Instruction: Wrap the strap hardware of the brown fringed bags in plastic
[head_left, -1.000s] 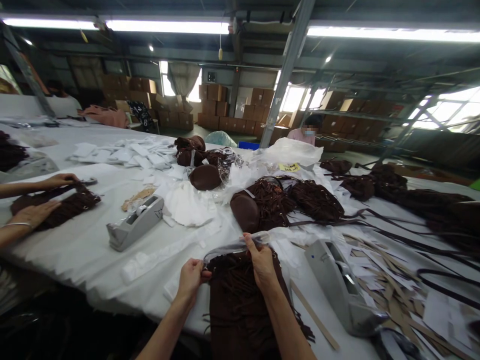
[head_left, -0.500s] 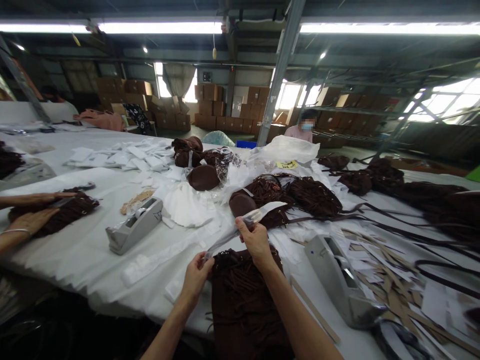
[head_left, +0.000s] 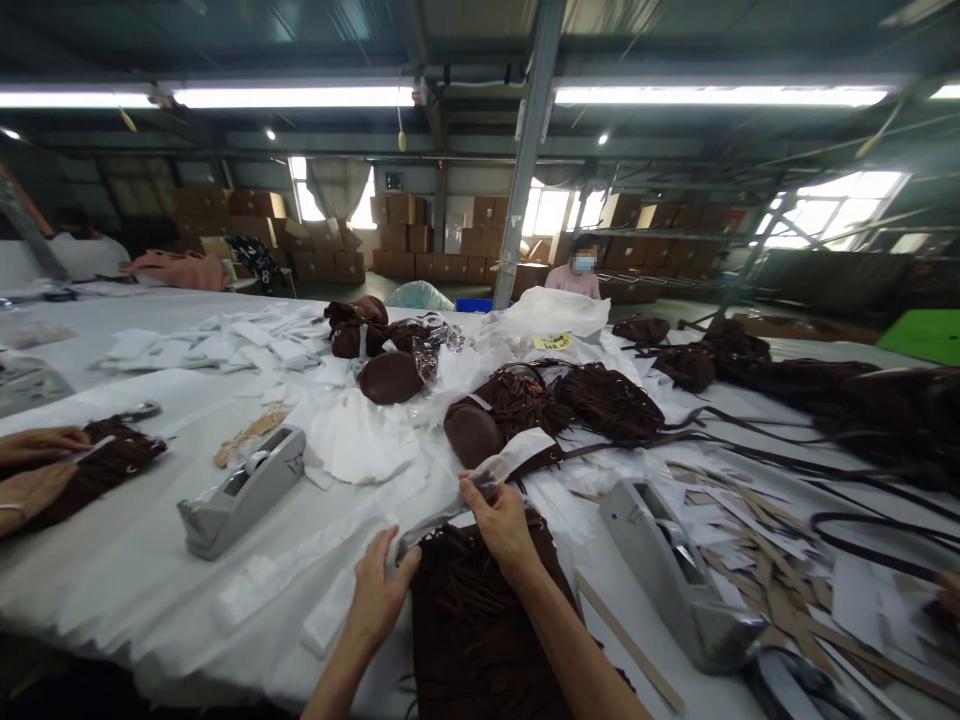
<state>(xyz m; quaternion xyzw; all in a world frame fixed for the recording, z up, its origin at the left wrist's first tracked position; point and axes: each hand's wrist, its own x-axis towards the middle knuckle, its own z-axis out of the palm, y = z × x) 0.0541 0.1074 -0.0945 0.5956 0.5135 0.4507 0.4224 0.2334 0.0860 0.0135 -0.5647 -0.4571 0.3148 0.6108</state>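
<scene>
A dark brown fringed bag [head_left: 472,620] lies at the table's near edge in front of me. A whitish, partly see-through wrapping strip [head_left: 439,515] runs across its top edge, its pale end sticking up to the right. My right hand [head_left: 501,520] pinches this strip between thumb and fingers, above the bag's top. At the strip's lower left end, my left hand [head_left: 381,590] has its thumb and fingers apart, by the bag's upper left corner. Whether those fingertips touch the strip is hard to see.
Grey tape dispensers stand left [head_left: 244,490] and right [head_left: 675,575] of me. Other brown bags [head_left: 517,400] and white paper [head_left: 360,440] lie beyond. Cardboard strips [head_left: 780,590] are heaped at right. A co-worker's hands [head_left: 37,475] work at far left; another person [head_left: 574,270] is behind the table.
My left thumb and fingers have parted at the strip's end; my right hand keeps its pinch. The view has tilted up and turned slightly right. The co-worker's hands have shifted on their bag.
</scene>
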